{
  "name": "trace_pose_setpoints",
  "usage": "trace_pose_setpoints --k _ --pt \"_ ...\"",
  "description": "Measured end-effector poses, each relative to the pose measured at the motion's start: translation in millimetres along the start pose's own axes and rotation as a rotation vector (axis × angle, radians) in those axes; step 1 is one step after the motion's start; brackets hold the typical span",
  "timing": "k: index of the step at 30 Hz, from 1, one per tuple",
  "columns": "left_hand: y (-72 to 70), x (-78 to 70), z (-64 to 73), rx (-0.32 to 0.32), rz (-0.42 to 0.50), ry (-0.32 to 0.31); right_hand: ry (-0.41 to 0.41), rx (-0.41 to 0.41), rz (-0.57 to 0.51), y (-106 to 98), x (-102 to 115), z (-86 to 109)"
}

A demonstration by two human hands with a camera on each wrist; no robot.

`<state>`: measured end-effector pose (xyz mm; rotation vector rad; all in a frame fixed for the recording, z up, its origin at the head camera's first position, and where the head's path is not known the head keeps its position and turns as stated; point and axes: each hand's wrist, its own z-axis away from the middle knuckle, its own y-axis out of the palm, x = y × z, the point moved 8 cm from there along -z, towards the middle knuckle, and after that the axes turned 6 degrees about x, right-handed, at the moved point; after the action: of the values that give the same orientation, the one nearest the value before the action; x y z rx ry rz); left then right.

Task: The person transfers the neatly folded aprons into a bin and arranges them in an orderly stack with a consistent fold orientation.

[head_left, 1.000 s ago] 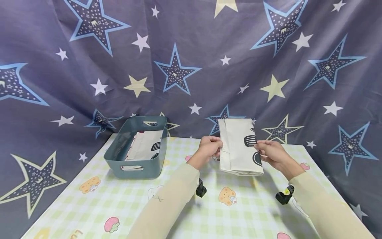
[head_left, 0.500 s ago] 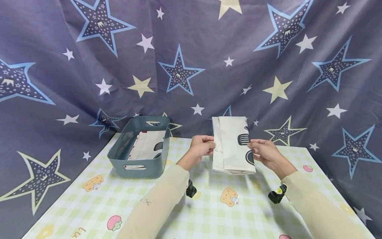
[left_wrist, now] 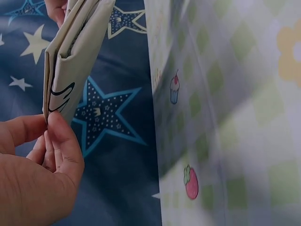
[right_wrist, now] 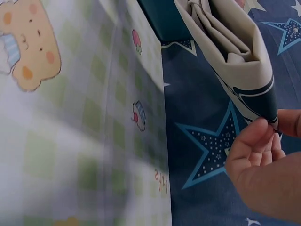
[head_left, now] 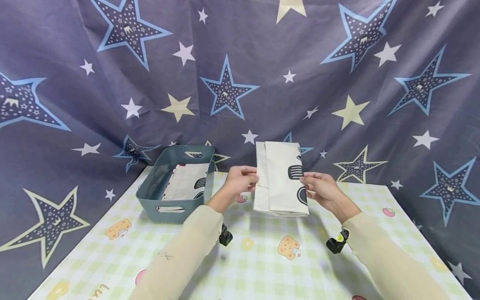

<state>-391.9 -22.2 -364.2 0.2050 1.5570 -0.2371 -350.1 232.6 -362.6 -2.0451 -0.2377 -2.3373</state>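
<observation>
A folded cream cloth [head_left: 281, 179] with dark printed shapes is held up off the table between both hands. My left hand [head_left: 240, 183] pinches its left edge between thumb and fingers; the left wrist view shows the layered folds of the cloth [left_wrist: 80, 61] above that hand [left_wrist: 42, 169]. On the opposite edge, my right hand [head_left: 324, 191] pinches the cloth near a black striped print. Seen from the right wrist, thick bunched folds of the cloth [right_wrist: 235, 52] lie inside its outer layer, with the right hand [right_wrist: 268, 165] at its corner.
A blue-grey plastic basket [head_left: 151, 208] with handle slots stands at the table's back left. Inside it lies another folded cream cloth [head_left: 185, 183] with similar prints. A checked green cover [head_left: 255, 266] lies over the table, and a starry curtain [head_left: 232, 37] hangs behind.
Both hands have carried the folded cloth leftward, nearer to the basket, and slightly upward. Their pinch on its two edges stays the same. The basket has not been moved.
</observation>
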Motion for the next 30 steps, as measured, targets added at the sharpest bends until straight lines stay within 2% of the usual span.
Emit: trace_pose_setpoints --k 6,19,26,30 --pt "-14.5 -5.7 2.1 -0.028 -0.026 0.022 0.010 -0.009 -0.017 13.1 1.5 -5.6" --pt "-38.5 -23.0 16.5 -0.050 -0.072 0.005 0.012 -0.020 -0.057 38.9 1.8 -14.1" --pt "-55.3 -30.5 23.9 -0.023 -0.115 -0.006 0.001 -0.002 -0.107 56.9 5.2 -14.8" --pt "-62.7 -34.2 28.6 -0.017 -0.111 -0.007 -0.017 -0.004 -0.106 67.4 8.4 -17.2"
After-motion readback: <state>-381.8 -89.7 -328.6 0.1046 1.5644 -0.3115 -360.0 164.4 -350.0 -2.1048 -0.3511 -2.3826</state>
